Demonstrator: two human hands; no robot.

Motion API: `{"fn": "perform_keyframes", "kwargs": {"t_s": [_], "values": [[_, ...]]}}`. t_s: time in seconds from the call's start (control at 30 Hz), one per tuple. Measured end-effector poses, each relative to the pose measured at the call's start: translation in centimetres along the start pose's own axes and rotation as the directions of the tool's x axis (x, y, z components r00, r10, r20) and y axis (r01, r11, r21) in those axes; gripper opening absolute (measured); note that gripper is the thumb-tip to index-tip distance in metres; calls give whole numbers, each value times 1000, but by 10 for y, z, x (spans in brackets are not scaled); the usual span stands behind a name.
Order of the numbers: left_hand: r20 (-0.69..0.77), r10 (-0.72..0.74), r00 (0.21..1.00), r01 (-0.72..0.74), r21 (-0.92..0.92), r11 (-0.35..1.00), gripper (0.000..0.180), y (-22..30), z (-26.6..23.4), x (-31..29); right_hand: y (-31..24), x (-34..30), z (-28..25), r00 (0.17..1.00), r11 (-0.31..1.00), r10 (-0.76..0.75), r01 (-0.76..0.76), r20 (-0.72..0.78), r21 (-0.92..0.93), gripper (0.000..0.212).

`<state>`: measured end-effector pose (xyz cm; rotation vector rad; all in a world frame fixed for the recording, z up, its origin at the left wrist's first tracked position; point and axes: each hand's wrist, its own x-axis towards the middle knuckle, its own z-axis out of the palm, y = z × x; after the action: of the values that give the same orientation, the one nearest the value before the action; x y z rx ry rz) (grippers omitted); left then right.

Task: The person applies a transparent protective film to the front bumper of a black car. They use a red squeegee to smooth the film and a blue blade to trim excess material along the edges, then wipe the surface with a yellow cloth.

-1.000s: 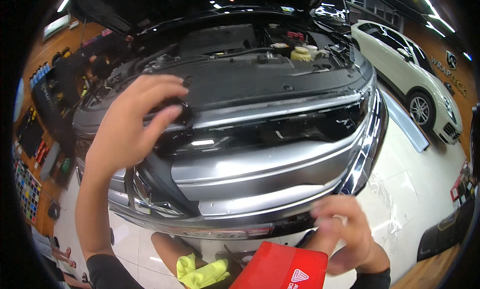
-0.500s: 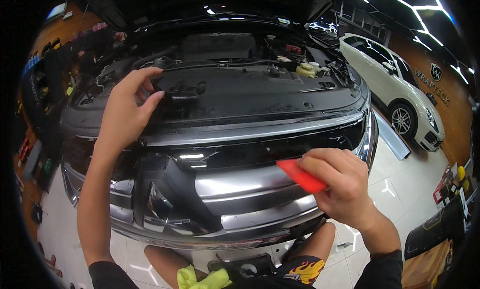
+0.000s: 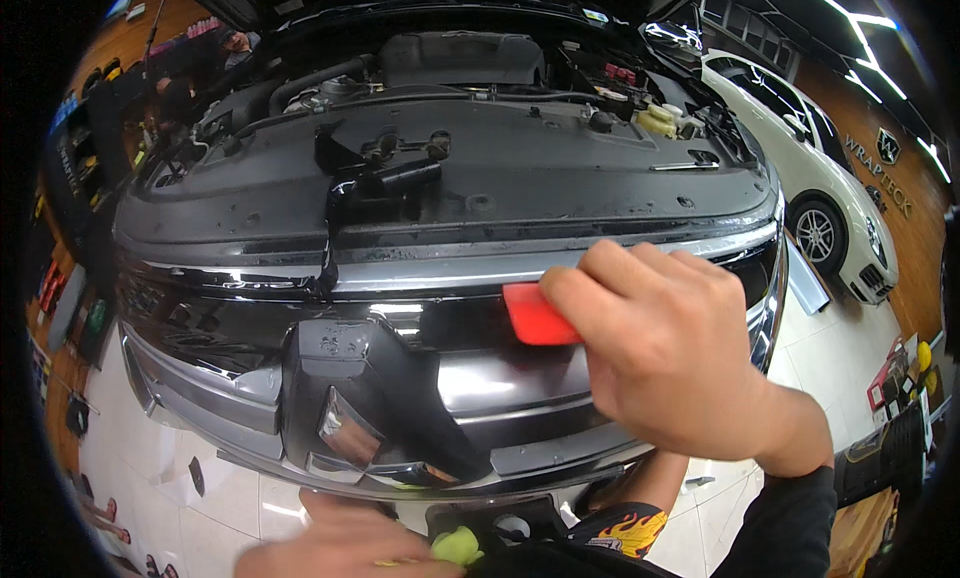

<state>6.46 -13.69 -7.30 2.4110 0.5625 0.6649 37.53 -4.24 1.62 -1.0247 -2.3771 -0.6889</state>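
My right hand [image 3: 670, 348] is closed around a flat red squeegee [image 3: 538, 316]. Its blade is against the glossy black strip just below the silver trim [image 3: 430, 276] on the car's front. Low in the picture, my left hand [image 3: 335, 546] is smeared by motion, so its fingers are unclear. It is beside a yellow-green cloth [image 3: 458, 546] at my lap; whether it touches the cloth cannot be told. A loose strip of shiny black film [image 3: 335, 203] runs from the engine-bay cover [image 3: 270, 183] down across the silver trim, left of the squeegee.
The grille's dark centre piece [image 3: 350, 363] juts toward me. Above, the raised hood frames the engine bay. A white car [image 3: 800, 148] is parked at the right. Boxes and a wooden block [image 3: 860, 533] lie at the lower right. Another person [image 3: 238, 46] is at the far left.
My left hand has dropped from above the engine-bay cover to my lap. My right hand has moved up with the squeegee, from the lower grille to the black strip.
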Motion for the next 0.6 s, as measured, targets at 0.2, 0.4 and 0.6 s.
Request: {"fn": "perform_keyframes", "kwargs": {"t_s": [0.2, 0.4, 0.6], "values": [[197, -638, 744, 633, 95, 768, 25, -85, 237, -119, 37, -41, -17, 985, 971, 155, -138, 73, -197, 23], [266, -592, 761, 618, -20, 786, 30, -105, 274, -141, 80, -67, -32, 943, 944, 330, -329, -51, 23, 32], [557, -577, 597, 757, -155, 634, 30, -111, 240, -146, 101, -70, -47, 833, 821, 540, -492, -116, 289, 15]]}}
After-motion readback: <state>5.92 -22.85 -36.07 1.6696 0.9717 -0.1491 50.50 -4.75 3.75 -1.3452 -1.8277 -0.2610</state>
